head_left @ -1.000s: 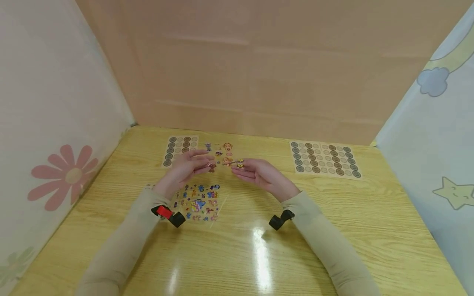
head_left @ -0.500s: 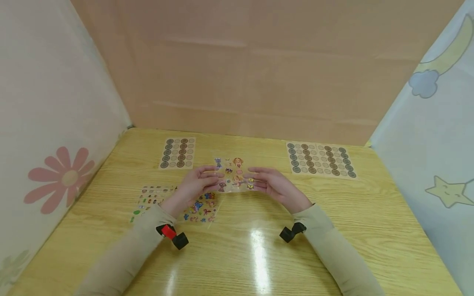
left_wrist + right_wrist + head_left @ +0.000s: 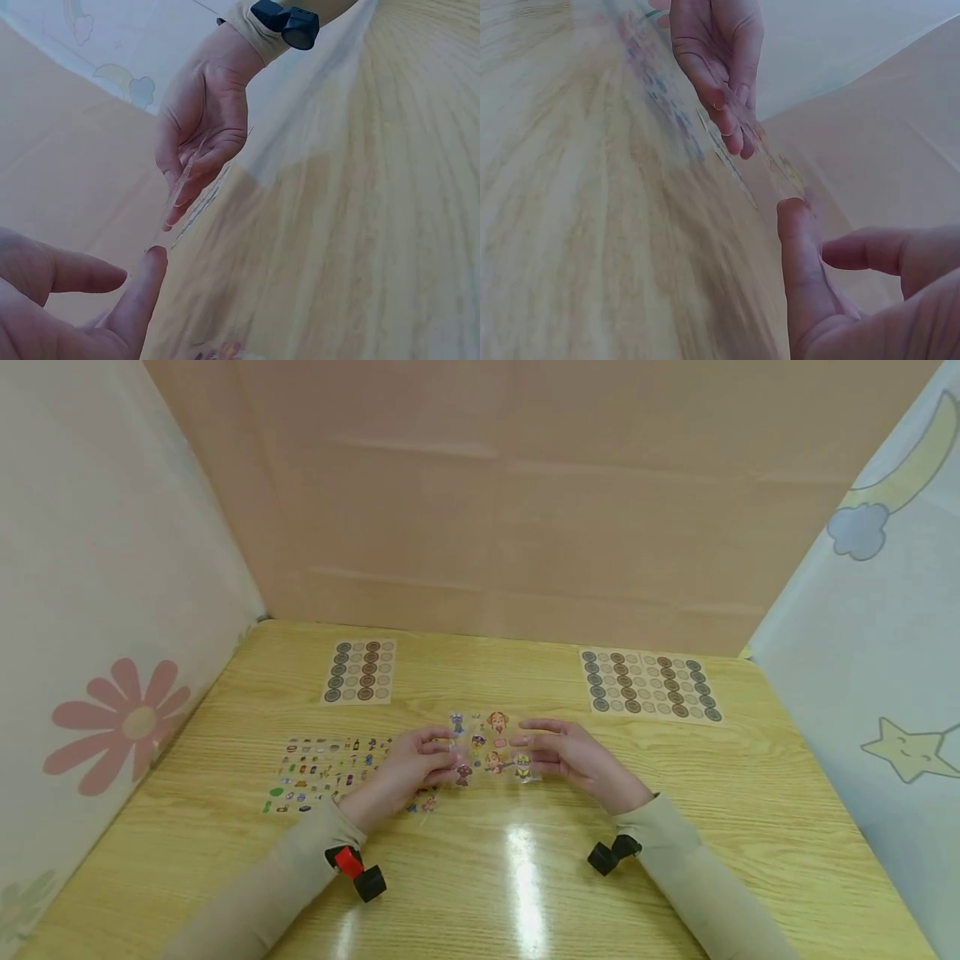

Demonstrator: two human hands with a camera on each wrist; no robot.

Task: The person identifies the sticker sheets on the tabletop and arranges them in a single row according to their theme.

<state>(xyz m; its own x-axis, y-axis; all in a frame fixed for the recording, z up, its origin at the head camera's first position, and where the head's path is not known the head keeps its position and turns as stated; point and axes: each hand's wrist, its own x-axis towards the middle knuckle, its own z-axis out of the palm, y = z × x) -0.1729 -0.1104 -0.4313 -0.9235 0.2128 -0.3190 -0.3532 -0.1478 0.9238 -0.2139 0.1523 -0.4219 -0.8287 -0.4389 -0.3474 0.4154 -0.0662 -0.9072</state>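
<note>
A clear sticker sheet printed with cartoon puppies is held up between both hands, above the table. My left hand pinches its left edge between thumb and fingers. At the opposite edge, my right hand pinches it in the same way. From the side, in the right wrist view, the sheet looks thin and nearly edge-on, tilted above the wood. Under and left of my left hand lies a sheet of small stickers on the table, partly covered by the hand and sleeve.
On the wooden table, a sheet of printed round coins lies at the back left. More coin sheets lie side by side at the back right. A brown backdrop and pale side walls enclose the table.
Both hands have come back from the far part of the table toward me and slightly right, carrying the clear sticker sheet. More of the small-sticker sheet at left now shows.
</note>
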